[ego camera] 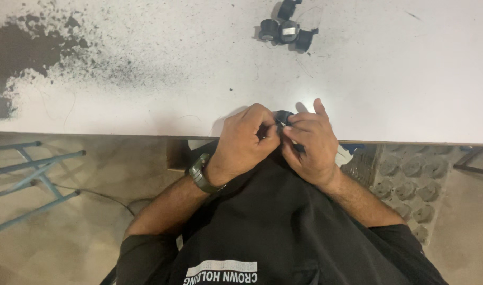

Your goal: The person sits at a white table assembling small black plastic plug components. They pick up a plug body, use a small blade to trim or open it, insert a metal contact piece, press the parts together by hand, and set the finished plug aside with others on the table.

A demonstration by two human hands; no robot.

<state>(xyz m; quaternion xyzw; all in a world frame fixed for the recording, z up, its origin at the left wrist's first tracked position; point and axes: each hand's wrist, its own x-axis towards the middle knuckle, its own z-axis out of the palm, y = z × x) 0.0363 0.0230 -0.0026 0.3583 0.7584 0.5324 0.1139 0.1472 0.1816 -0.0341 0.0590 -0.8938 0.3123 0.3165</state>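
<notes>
Your left hand [247, 140] and right hand [311, 141] are pressed together right at the near edge of the white, paint-speckled surface [199, 63]. Between them sits a small round black part [282, 116], only its top edge showing above your knuckles. Your left fingers [268, 134] are curled shut, pinching at it, and your right fingers [299, 126] are closed around it too, with one finger sticking up straight. A thin dark tool [297, 146] peeks out under your right hand. There's a metal-band wristwatch [201, 174] on your left wrist. Well apart, at the far side of the surface, lies a cluster of small black cylindrical parts [286, 29]. A blue metal frame [30, 179] stands on the floor to your left.
</notes>
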